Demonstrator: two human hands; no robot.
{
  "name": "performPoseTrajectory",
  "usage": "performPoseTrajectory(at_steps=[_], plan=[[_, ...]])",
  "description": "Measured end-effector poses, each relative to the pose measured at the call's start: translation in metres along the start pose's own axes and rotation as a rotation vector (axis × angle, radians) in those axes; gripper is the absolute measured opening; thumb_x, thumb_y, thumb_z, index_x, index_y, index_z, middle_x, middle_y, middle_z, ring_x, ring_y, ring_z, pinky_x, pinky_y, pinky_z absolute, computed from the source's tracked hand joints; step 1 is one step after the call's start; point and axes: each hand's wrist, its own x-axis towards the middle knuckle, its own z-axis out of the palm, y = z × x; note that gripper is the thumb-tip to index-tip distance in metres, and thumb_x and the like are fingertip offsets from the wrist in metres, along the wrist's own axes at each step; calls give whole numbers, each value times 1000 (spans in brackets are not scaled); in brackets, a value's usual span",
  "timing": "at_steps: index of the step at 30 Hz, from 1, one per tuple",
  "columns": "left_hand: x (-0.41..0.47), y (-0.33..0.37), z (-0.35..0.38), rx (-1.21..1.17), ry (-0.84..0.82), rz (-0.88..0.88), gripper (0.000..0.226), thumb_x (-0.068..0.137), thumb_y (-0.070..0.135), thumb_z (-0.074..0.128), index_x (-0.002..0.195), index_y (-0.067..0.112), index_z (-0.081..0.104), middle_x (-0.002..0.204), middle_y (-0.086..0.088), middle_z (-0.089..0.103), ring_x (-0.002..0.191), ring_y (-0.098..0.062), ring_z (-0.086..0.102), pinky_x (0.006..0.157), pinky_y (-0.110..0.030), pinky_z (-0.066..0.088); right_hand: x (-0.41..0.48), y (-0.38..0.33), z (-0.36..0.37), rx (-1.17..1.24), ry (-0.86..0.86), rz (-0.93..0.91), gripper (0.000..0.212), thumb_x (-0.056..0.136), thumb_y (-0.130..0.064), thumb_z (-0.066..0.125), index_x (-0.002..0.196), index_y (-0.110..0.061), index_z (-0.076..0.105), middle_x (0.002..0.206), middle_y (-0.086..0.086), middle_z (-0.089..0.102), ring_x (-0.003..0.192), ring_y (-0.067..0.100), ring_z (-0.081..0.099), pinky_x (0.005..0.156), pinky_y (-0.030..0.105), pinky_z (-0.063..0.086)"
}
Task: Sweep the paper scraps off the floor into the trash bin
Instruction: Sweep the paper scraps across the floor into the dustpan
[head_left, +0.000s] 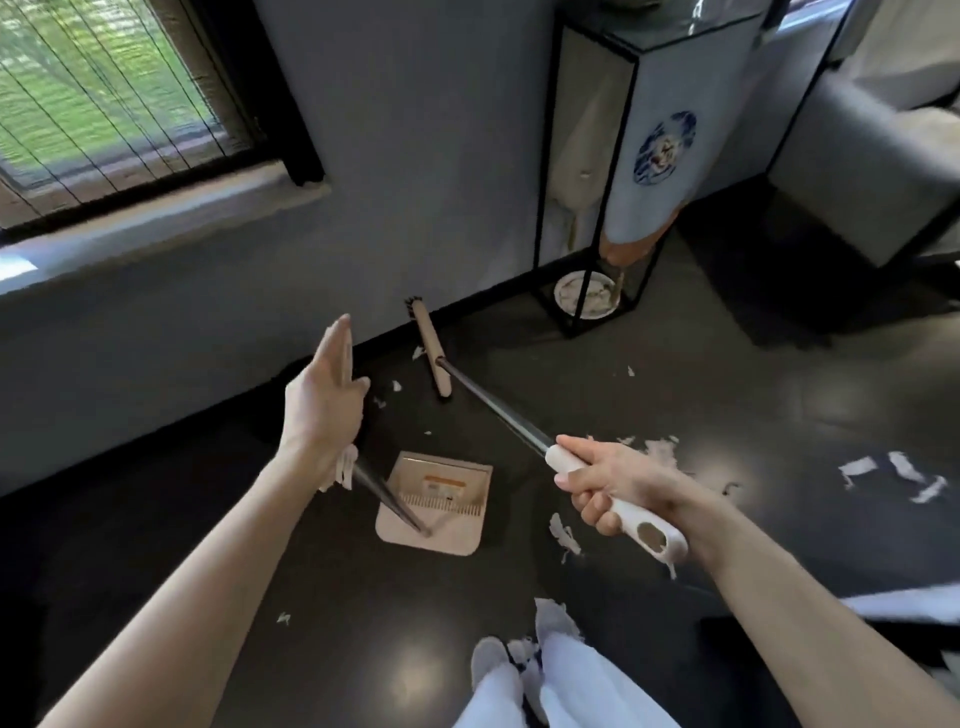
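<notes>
My right hand (613, 486) grips the white grip of a broom whose metal pole (493, 405) runs up and left to the beige broom head (430, 349), which lies on the dark floor by the wall. My left hand (324, 395) is held with straight fingers above the floor; the white top of the dustpan's handle (344, 467) leans against its wrist. The beige dustpan (439, 512) stands flat on the floor between my arms. White paper scraps lie near the broom head (396, 386), beside my right hand (660, 449), under it (565, 536) and far right (857, 467). No trash bin shows.
A grey wall with a black skirting runs behind the broom, below a window (104, 104). A black metal stand (587, 156) with a round dish (584, 296) at its foot is at the back. A grey sofa (857, 197) stands right. My feet (524, 660) are at the bottom.
</notes>
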Motion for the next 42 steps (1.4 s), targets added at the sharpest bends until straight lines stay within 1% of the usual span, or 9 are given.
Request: performPoseTrajectory(at_steps=[4, 9, 13, 17, 21, 24, 28, 34, 42], plan=[[-2, -12, 59, -38, -191, 8, 73, 92, -1, 54, 147, 40, 28, 151, 13, 33, 136, -10, 37, 108, -37, 40, -6, 25, -22, 61, 72, 16, 70, 96, 0, 49, 151, -30, 18, 46, -2, 52, 37, 4, 42, 32, 15, 36], [-5, 15, 132, -81, -417, 65, 73, 93, -2, 54, 147, 39, 28, 152, 9, 34, 136, -8, 32, 101, -13, 33, -26, 52, -64, 221, 184, 20, 67, 94, 0, 50, 149, -27, 24, 48, -1, 57, 38, 3, 45, 33, 16, 37], [-5, 66, 203, -112, -609, 149, 71, 90, 0, 60, 145, 37, 35, 147, 6, 43, 125, -26, 50, 101, -41, 45, -45, 66, -122, 404, 248, 5, 59, 94, 3, 48, 143, -26, 32, 52, 1, 52, 38, 3, 42, 32, 16, 36], [-4, 121, 285, -98, -781, 269, 71, 89, 0, 61, 145, 34, 34, 150, 9, 36, 132, 3, 32, 102, -7, 29, -65, 74, -194, 569, 326, -30, 51, 93, 3, 50, 132, -28, 39, 49, 0, 53, 38, 4, 43, 32, 16, 36], [10, 193, 373, -58, -819, 376, 72, 88, -1, 62, 145, 33, 34, 151, 7, 34, 133, -4, 36, 107, -29, 39, -81, 64, -275, 641, 440, -88, 62, 92, 4, 51, 143, -24, 30, 47, -1, 51, 39, 4, 41, 33, 16, 35], [19, 253, 434, -111, -844, 429, 71, 88, -5, 60, 146, 28, 36, 151, 6, 34, 134, 3, 29, 106, -9, 27, -96, 43, -333, 710, 513, -152, 69, 92, 6, 51, 148, -23, 23, 46, -2, 51, 39, 4, 40, 33, 16, 35], [29, 329, 513, -181, -950, 421, 72, 88, -10, 56, 147, 25, 33, 152, 11, 32, 135, 5, 28, 115, -27, 26, -119, 10, -409, 824, 560, -229, 40, 93, 4, 50, 128, -15, 43, 53, 1, 50, 39, 3, 42, 33, 15, 36], [34, 434, 648, -161, -928, 626, 71, 89, -4, 59, 147, 27, 33, 152, 7, 32, 128, 11, 23, 104, -24, 41, -146, -25, -530, 957, 593, -324, 16, 97, 0, 46, 97, -15, 52, 46, 0, 50, 36, 1, 41, 31, 12, 35], [70, 561, 878, -192, -1092, 638, 71, 87, -6, 60, 146, 26, 36, 148, 10, 38, 133, 5, 32, 113, -22, 27, -157, -76, -754, 1094, 704, -326, 30, 96, 2, 47, 118, -19, 48, 61, 4, 42, 34, 2, 39, 29, 12, 31]])
